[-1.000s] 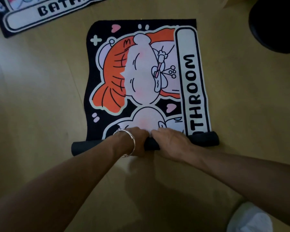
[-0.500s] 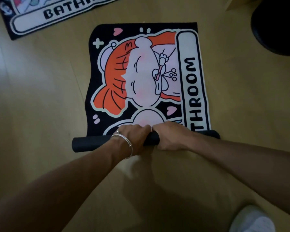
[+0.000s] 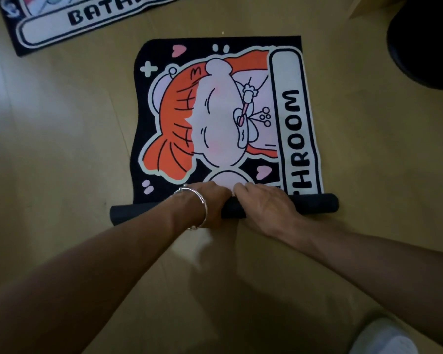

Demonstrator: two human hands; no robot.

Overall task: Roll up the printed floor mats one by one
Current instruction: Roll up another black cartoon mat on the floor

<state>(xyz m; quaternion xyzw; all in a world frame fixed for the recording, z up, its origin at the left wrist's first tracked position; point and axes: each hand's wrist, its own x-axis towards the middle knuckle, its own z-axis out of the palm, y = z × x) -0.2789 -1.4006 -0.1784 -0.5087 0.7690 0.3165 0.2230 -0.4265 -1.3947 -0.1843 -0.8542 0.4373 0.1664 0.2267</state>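
A black printed floor mat (image 3: 223, 111) with an orange-haired cartoon figure and the letters "THROOM" lies on the wooden floor. Its near end is wound into a dark roll (image 3: 315, 204) that runs from left to right. My left hand (image 3: 207, 200), with silver bangles on the wrist, and my right hand (image 3: 264, 203) sit side by side on the middle of the roll, fingers curled over its top onto the flat part. The middle of the roll is hidden under my hands.
A second printed mat (image 3: 87, 19) reading "BATH" lies flat at the top left. A round black object (image 3: 425, 42) stands at the top right beside a pale wooden edge (image 3: 368, 6). A white shoe (image 3: 384, 338) shows at the bottom right. Bare floor surrounds the mat.
Both hands have pushed the roll a little farther away over the mat, covering more of the print. The letter before "THROOM" is now mostly hidden.
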